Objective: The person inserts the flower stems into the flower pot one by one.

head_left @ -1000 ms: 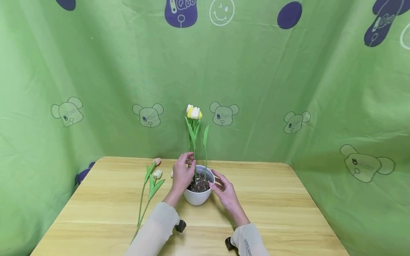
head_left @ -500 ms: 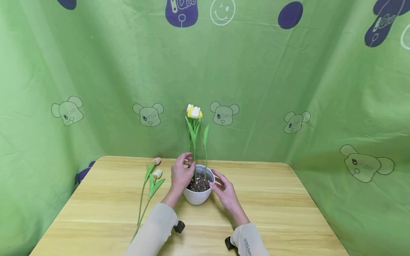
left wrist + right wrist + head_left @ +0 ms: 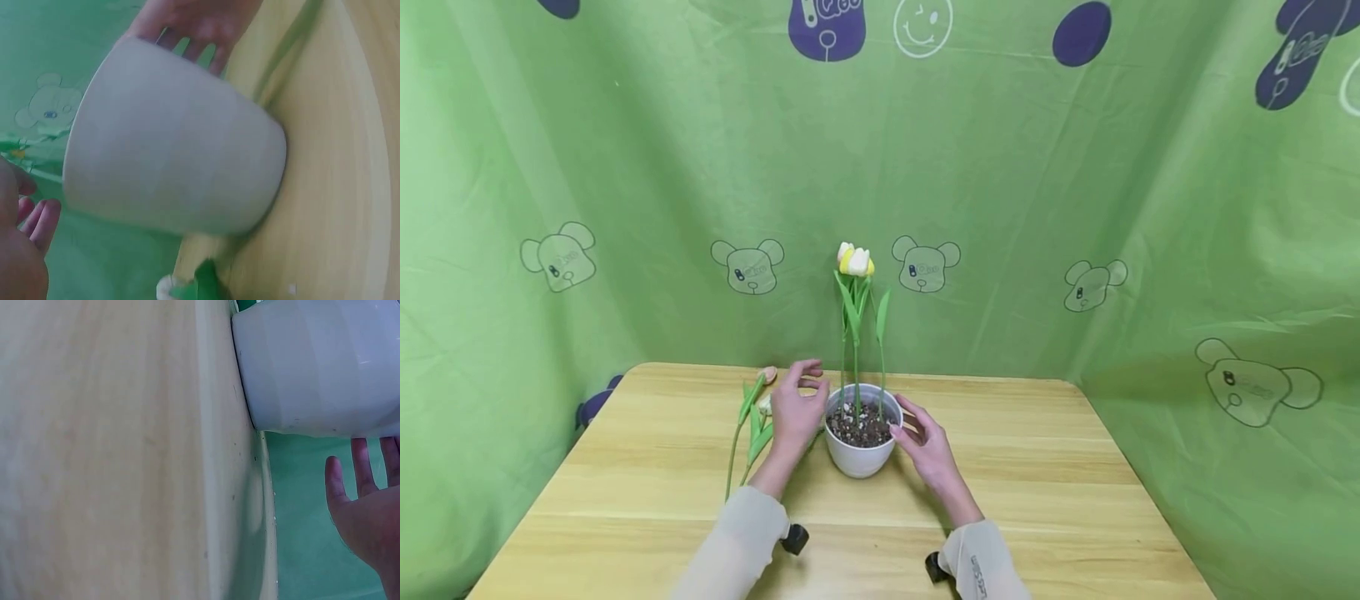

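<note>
A white flower pot (image 3: 861, 458) filled with dark soil (image 3: 859, 429) stands upright on the table. Several tulips with green stems rise from it, topped by a cluster of white and yellow blooms (image 3: 856, 262). My right hand (image 3: 928, 450) holds the pot's right side, thumb at the rim and fingers against the outer wall. Left of the pot, my left hand (image 3: 797, 408) is raised with loosely bent fingers and nothing in them. It partly covers a white tulip (image 3: 765, 404) lying on the table, beside a pink tulip (image 3: 767, 375).
The wooden table (image 3: 1037, 475) ends at a green curtain (image 3: 1000, 208) printed with bear heads, which also hangs along both sides. Black wrist straps (image 3: 795, 539) show at the grey sleeves.
My left hand has come away from the stems in the pot and moved left, over the lying tulips. My right hand stays at the pot.
</note>
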{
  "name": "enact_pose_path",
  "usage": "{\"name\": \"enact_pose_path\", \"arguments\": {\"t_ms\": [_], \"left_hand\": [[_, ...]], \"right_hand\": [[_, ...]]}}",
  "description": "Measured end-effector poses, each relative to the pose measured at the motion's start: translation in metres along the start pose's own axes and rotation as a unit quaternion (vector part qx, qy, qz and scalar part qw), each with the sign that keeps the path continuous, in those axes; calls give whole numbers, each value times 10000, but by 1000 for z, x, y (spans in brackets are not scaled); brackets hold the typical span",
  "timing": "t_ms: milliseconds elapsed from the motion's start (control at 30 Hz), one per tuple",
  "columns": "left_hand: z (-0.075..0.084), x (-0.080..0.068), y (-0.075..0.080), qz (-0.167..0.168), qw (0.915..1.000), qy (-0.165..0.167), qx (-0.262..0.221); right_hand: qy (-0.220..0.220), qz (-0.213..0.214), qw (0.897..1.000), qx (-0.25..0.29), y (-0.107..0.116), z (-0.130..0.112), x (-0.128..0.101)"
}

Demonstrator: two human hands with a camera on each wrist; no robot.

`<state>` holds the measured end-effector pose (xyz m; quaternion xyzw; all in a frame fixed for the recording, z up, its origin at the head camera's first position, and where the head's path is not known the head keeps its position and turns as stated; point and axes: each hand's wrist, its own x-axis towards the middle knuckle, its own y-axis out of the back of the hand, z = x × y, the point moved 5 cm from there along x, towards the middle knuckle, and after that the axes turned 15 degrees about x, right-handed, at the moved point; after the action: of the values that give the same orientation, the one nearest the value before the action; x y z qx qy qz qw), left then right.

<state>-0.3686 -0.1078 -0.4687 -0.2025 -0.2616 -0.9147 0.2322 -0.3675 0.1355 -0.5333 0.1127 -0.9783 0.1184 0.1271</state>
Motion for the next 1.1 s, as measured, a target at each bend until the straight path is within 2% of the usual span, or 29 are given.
{"name": "enact_pose_path", "arguments": {"t_ms": [133, 300, 367, 500, 600, 767, 967, 1100], "left_hand": [[-11, 0, 19, 37, 9998, 178, 5], [-27, -2, 42, -12, 9998, 207, 50], [-36, -6, 51, -2, 9996, 245, 138], [-54, -18, 67, -110, 9974, 585, 408], [-66, -29, 80, -303, 9918, 861, 895], [-89, -45, 101, -679, 9771, 1191, 1626], [-113, -59, 118, -1066, 9620, 1421, 2074], [-123, -67, 127, -1277, 9566, 1481, 2161]], "right_hand": [[26, 8, 10000, -37, 2, 0, 1], [49, -27, 10000, -21, 1, -2, 5], [11, -39, 10000, -19, 1, -3, 5], [-61, -21, 10000, -20, 0, -3, 4], [-44, -17, 10000, -47, 1, -3, 3], [-21, -33, 9999, -96, 2, -3, 2], [-19, -11, 10000, -59, 1, -3, 2], [-48, -49, 10000, -17, 0, -2, 1]]}}
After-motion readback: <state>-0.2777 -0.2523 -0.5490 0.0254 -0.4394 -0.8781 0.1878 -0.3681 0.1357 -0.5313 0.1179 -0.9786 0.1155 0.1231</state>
